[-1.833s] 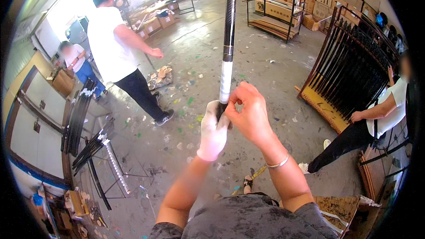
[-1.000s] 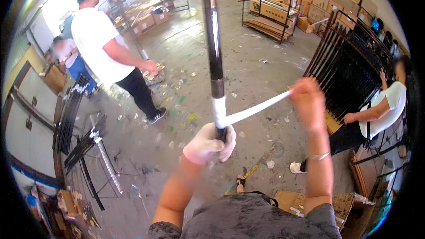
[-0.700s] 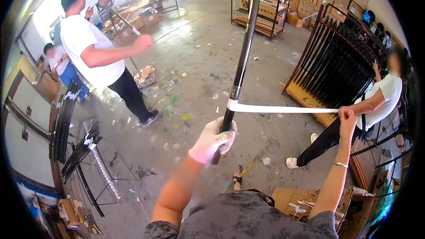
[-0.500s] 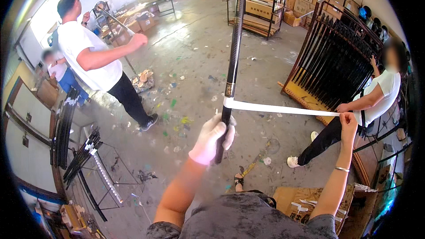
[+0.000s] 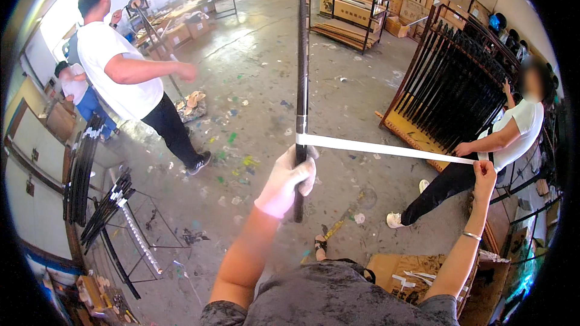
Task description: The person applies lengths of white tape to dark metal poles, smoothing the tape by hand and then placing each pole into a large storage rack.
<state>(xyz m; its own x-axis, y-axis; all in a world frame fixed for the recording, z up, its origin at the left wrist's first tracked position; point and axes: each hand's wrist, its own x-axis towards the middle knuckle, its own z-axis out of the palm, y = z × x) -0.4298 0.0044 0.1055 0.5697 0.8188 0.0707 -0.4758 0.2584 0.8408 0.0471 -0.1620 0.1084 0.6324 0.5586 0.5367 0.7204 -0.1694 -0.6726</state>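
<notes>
My left hand [image 5: 286, 176], in a white glove, grips a long dark rod [image 5: 302, 78] near its lower end, and the rod stands upright. Just above the glove, a white tape strip [image 5: 386, 147] lies around the rod and runs off taut to the right, sloping slightly down. Its far end is pinched between the fingertips of my bare right hand [image 5: 485, 176], which is out at arm's length. A thin bracelet sits on the right wrist. The rod's top passes out of the picture.
A person in a white shirt [image 5: 115, 54] stands at left, another [image 5: 513, 127] at right beside a rack of black rods [image 5: 459, 78]. Bundled rods [image 5: 112, 211] lean at lower left. A cardboard box [image 5: 386, 264] with white strips is near my right arm.
The rod has shifted left and looks more upright. My right hand has moved slightly right and down, and the tape strip looks longer. The person at left has lowered a forearm.
</notes>
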